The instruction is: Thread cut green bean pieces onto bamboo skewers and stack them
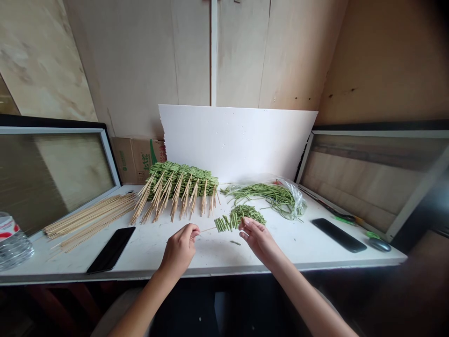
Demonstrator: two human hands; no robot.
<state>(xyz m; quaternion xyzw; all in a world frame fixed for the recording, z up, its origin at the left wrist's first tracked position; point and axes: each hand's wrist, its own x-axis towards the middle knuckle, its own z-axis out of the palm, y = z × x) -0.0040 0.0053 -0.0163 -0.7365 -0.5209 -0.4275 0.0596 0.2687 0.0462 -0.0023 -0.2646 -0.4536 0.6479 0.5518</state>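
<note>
My left hand [180,248] pinches the bare end of a bamboo skewer [207,230] that carries several short green bean pieces [226,223] threaded side by side. My right hand [255,236] is at the other end of that row, fingers closed on a bean piece at the skewer's tip. Just behind the hands lies a small heap of cut bean pieces [250,213]. A big pile of finished bean skewers [178,185] is stacked at the back of the white table [210,255].
Bare bamboo skewers [89,217] lie in a bundle at the left, beside a black phone [111,249] and a water bottle [12,243]. Long beans in a plastic bag [277,196] sit right of centre. A second phone [338,235], scissors [345,218] and a mouse [379,244] lie at the right.
</note>
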